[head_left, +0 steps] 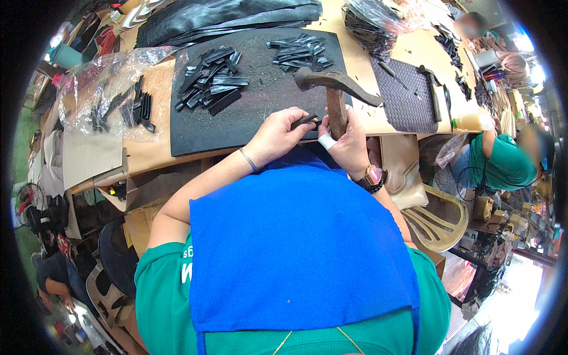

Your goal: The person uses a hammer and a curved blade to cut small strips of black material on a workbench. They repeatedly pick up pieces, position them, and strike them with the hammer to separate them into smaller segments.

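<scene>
My right hand [350, 148] grips the wooden handle of a hammer [336, 86]. Its curved, worn metal head is raised above the front of a black work mat [260, 124]. White tape wraps the thumb of this hand. Close by on the left, my left hand [277, 135] pinches a short dark rod [303, 121] near the mat's front edge. A bit of black material shows between the two hands, partly hidden by them. Ahead of my left hand lies a pile of black strips [213, 80], with a second pile of strips [300, 52] farther right.
Large black sheets [225, 21] lie at the back. Clear plastic [112, 77] and some black strips are on the left. A textured dark pad [408, 97] holds another hammer [431, 83] and a thin tool [389, 69]. A person in green [503, 160] sits at the right.
</scene>
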Tool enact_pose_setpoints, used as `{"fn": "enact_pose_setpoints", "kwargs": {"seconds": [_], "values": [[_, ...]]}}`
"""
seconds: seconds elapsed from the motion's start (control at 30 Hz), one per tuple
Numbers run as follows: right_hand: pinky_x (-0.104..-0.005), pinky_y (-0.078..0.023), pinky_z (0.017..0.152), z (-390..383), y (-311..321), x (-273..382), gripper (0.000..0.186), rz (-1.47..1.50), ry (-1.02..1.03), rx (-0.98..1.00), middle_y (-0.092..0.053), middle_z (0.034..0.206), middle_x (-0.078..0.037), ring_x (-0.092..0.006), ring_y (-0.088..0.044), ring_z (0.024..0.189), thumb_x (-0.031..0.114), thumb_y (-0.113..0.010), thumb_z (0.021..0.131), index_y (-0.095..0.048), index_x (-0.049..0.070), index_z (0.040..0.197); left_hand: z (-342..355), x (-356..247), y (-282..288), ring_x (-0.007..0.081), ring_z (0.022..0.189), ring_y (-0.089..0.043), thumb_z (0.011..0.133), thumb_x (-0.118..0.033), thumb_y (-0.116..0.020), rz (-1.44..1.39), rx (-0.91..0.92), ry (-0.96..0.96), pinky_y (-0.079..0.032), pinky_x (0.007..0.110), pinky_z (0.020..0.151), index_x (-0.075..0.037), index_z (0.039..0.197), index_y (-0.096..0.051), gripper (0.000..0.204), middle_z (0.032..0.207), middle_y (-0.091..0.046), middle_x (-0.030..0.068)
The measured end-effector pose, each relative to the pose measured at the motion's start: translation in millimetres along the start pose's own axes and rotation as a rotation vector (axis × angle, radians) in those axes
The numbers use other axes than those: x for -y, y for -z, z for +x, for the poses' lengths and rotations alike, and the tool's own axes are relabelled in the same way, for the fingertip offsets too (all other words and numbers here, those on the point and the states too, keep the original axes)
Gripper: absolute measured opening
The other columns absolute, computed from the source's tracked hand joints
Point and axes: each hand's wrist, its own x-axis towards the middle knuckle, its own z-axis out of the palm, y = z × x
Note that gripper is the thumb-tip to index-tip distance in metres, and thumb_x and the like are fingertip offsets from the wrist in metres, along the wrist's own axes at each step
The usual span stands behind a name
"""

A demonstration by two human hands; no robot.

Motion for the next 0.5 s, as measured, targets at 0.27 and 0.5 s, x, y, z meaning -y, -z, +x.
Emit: {"fn": "enact_pose_setpoints", "kwargs": {"seconds": [0.27,0.5], "values": [[-0.0223,-0.048,0.053,-1,37,-2,0.038,0.537,-0.323,-0.026,-0.060,0.090,-0.003,-0.0076,-0.055,0.059,0.004,-0.064,0.088,-0.048,0.005,0.123,8,-6,40,0.0090,0.088,-0.060,0.093,-0.018,-0.066,0.094,-0.065,0.018,-0.048,0.027,0.081,-0.001,0.107,-0.066,0.021,0.095,-0.069,0.0038],[-0.0207,-0.043,0.049,-16,47,-13,0.034,0.238,-0.398,0.006,-0.058,0.078,-0.001,-0.0058,-0.051,0.054,0.018,-0.066,0.094,-0.051,0.004,0.120,86,6,75,0.0230,0.101,-0.066,0.087,-0.034,-0.073,0.394,-0.444,-0.179,-0.049,0.032,0.091,-0.003,0.115,-0.067,0.043,0.107,-0.070,0.0110]]}}
